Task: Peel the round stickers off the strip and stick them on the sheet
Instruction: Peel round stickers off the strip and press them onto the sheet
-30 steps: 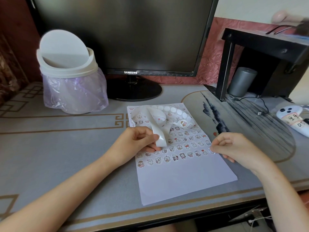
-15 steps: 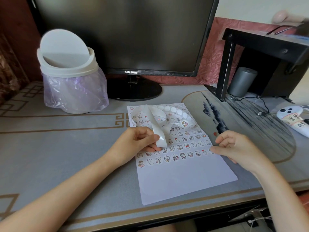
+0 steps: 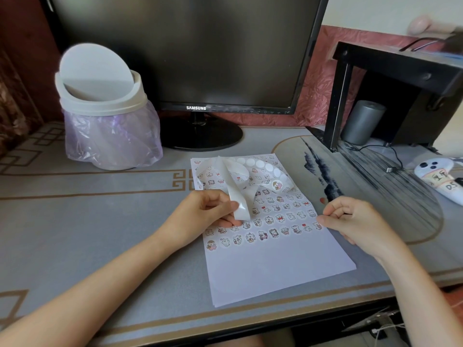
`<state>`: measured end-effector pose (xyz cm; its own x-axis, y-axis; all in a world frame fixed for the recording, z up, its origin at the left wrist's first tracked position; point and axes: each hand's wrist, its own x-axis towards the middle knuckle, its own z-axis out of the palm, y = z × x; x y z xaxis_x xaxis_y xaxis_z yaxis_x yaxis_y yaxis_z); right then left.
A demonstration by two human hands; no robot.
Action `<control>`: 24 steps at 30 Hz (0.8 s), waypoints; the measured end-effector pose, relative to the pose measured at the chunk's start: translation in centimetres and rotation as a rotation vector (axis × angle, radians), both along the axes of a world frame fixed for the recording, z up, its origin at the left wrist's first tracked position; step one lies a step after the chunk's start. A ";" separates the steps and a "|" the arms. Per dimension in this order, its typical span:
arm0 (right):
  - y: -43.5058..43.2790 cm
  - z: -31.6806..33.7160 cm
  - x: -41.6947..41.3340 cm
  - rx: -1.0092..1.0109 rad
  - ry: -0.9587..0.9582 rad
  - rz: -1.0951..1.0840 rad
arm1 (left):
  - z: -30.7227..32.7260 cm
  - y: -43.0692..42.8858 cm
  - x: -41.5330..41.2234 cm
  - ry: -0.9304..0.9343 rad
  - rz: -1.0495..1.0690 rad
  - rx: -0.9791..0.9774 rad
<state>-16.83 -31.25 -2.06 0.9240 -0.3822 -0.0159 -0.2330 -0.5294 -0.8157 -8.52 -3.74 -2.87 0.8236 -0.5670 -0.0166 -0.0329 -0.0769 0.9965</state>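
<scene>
A white paper sheet [image 3: 280, 269] lies on the desk, its upper half covered with rows of small round cartoon stickers [image 3: 274, 232]. A curled white backing strip [image 3: 238, 194] loops above the sheet, and one round sticker [image 3: 275, 184] still sits on its right loop. My left hand [image 3: 208, 216] pinches the strip's near end over the sheet's left part. At the sheet's right edge my right hand [image 3: 355, 221] has its fingers curled, and its fingertips press on the sticker [image 3: 317, 225] at the right end of a row.
A white swing-lid bin [image 3: 105, 108] with a purple liner stands at the back left. A dark Samsung monitor [image 3: 200, 58] sits behind the sheet. A black stand [image 3: 400, 71], a grey cylinder [image 3: 360, 122] and a white controller [image 3: 441, 181] are on the right.
My right hand's fingers loosened and spread slightly at the sheet's right edge, then settled low on the edge sticker. My left hand and the strip stayed in place.
</scene>
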 end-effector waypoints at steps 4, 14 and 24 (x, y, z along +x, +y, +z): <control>0.0 0.0 0.0 0.011 -0.008 -0.022 | 0.0 0.0 0.0 -0.005 0.001 0.004; 5.2 1.8 1.2 0.039 -0.248 0.186 | 0.4 0.2 0.0 0.030 0.076 -0.085; 11.3 2.8 2.5 -0.118 -0.299 0.388 | 1.1 0.4 -0.1 -0.041 0.129 -0.166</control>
<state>-14.30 -19.90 0.74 0.9558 0.0071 0.2938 0.2339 -0.6237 -0.7458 -8.58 -3.38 -1.77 0.8877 -0.4487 0.1033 -0.0745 0.0815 0.9939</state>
